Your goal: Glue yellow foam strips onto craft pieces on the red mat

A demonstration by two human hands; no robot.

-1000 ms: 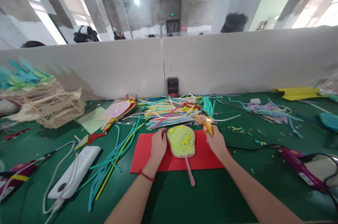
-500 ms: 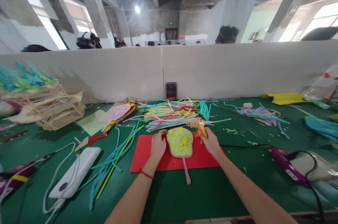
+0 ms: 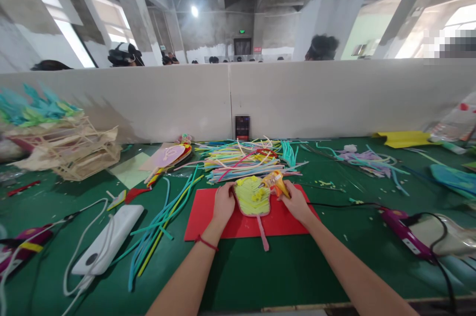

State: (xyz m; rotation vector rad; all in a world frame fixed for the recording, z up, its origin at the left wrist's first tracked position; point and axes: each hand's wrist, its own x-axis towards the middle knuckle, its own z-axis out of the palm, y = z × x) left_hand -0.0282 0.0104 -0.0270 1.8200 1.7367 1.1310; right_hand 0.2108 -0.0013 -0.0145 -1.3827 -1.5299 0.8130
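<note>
A yellow-green fan (image 3: 251, 204) with ridged rows, a pink rim and a pink handle is tilted above a red sheet (image 3: 208, 214). My left hand (image 3: 224, 203) closes its fingers on the fan's left edge. On the other side, my right hand (image 3: 296, 202) is wrapped round an orange hot glue gun (image 3: 278, 184). Its tip points left, at the upper right of the fan's face, by a small raised yellow piece (image 3: 257, 196). Whether the tip touches the fan, I cannot tell.
Behind the fan lies a pile of coloured pipe cleaners (image 3: 238, 159); more stems (image 3: 159, 231) lie to the left. A white power strip (image 3: 107, 239) and a purple device (image 3: 403, 234) flank the work. A pale partition (image 3: 167, 102) closes off the back.
The glue gun has swung left, its tip now over the fan's face. The fan has tilted, its handle end shifting slightly up. My left hand keeps its hold.
</note>
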